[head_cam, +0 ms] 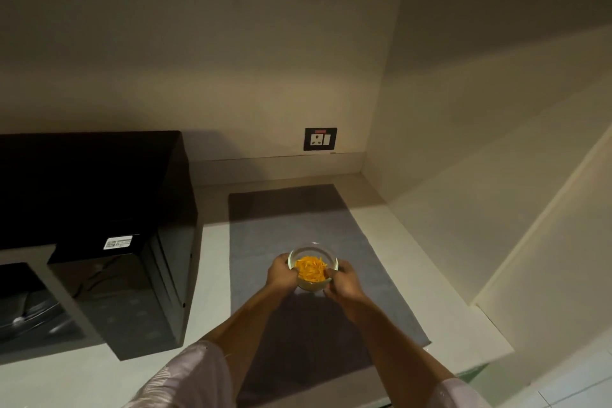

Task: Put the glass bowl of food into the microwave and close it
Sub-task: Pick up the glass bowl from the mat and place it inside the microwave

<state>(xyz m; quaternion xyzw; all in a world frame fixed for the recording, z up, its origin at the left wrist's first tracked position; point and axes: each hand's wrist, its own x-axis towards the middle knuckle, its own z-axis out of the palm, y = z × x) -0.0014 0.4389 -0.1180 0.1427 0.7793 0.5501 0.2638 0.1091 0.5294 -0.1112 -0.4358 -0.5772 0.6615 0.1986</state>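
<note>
While both hands' fingers (287,270) clasp the glass bowl (313,266), microwave (99,225) just left

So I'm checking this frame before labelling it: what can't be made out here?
- Microwave: head view, its front and door run off the left edge and lie in shadow; open or shut unclear.
- Glass bowl: left hand and right hand cover its sides; whether it rests on the grey mat is unclear.
- Label on the microwave: too small to read.
</note>
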